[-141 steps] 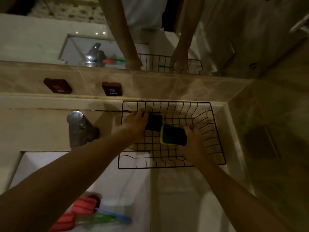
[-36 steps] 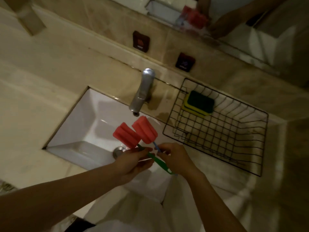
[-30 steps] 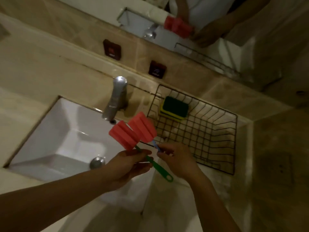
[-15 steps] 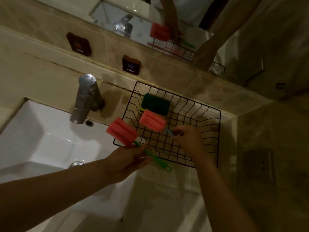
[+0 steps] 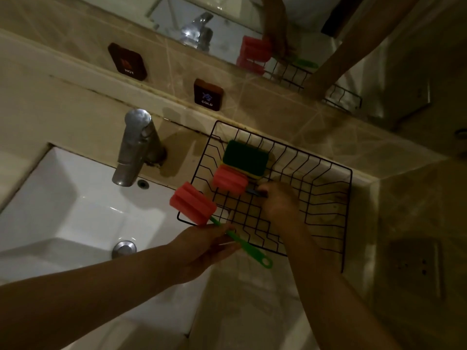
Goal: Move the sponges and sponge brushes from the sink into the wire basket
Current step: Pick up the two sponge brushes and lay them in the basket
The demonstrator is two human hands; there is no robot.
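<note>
My right hand (image 5: 279, 205) is inside the black wire basket (image 5: 326, 170), fingers pinched on the thin dark-blue handle of a red ribbed sponge brush (image 5: 229, 180). I hold it low and nearly flat so its foam head settles on the basket floor, pressed up against the green-topped yellow rectangular sponge (image 5: 246, 157) already lying in the far left corner; whether there are two sponges stacked there I cannot quite tell in this dim light. My left hand (image 5: 204, 245) is closed around the green plastic handle of the second red ribbed sponge brush (image 5: 192, 203), whose head hangs just outside the basket's near left corner, over the edge of the white ceramic sink (image 5: 63, 203). I keep that one back and raised, I judge, to leave room while the first brush is laid down. The basket sits on the beige stone surface (image 5: 252, 311) right of the steel tap (image 5: 136, 147), close enough that each transfer is a short reach. The sink bowl that shows looks bare apart from its drain plug (image 5: 124, 248), so the green-handled brush seems the last item to go in.
</note>
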